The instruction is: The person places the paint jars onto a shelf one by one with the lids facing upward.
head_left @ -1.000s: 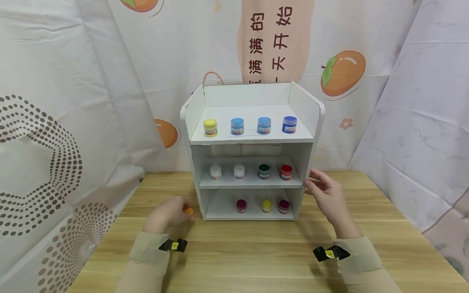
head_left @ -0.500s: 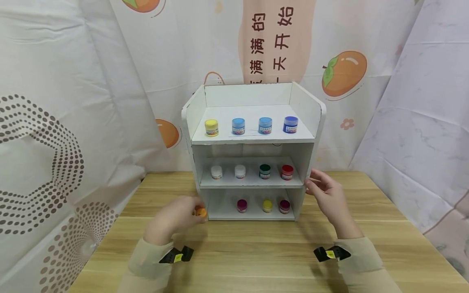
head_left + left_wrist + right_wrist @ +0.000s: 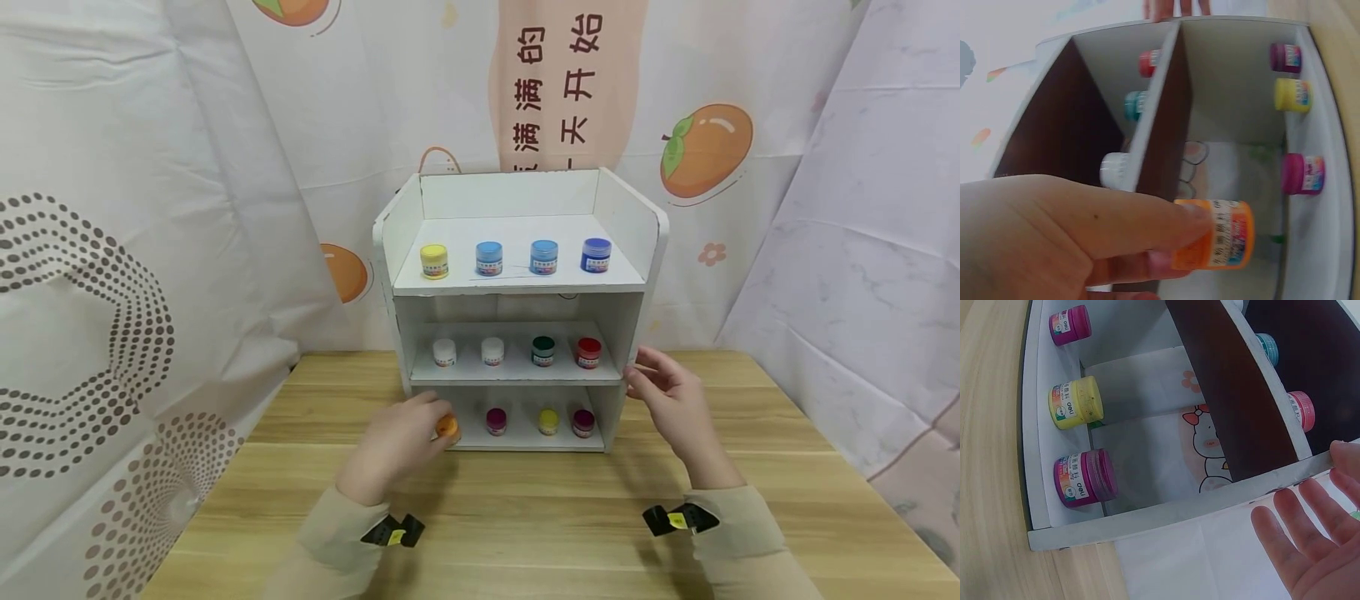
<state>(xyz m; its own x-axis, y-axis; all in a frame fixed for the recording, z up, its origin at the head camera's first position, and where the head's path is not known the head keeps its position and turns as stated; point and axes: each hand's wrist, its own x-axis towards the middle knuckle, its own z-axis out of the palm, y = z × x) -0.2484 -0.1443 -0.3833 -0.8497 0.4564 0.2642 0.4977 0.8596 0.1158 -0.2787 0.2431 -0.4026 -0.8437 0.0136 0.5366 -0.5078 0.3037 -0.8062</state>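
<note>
My left hand (image 3: 401, 442) pinches an orange paint jar (image 3: 1216, 234) between thumb and fingers, at the left front of the bottom compartment of a white shelf (image 3: 517, 290). In the left wrist view the jar's label faces the camera. On that bottom level stand a magenta jar (image 3: 497, 421), a yellow jar (image 3: 548, 422) and a dark purple-red jar (image 3: 582, 423). My right hand (image 3: 670, 398) is at the shelf's right side, thumb by the front edge, holding no jar. In the right wrist view its fingers (image 3: 1297, 519) are loosely extended along the outer side panel.
The middle level carries two white jars (image 3: 445, 352), a dark green jar (image 3: 543, 351) and a red jar (image 3: 588, 352). On top stand a yellow jar (image 3: 434, 262), two light blue jars (image 3: 489, 258) and a dark blue jar (image 3: 596, 255). Everything is on a wooden table (image 3: 517, 517) before a printed curtain.
My left hand has carried the orange jar rightward, from beside the shelf's left wall to the front of the bottom compartment. My right hand stays at the shelf's right side.
</note>
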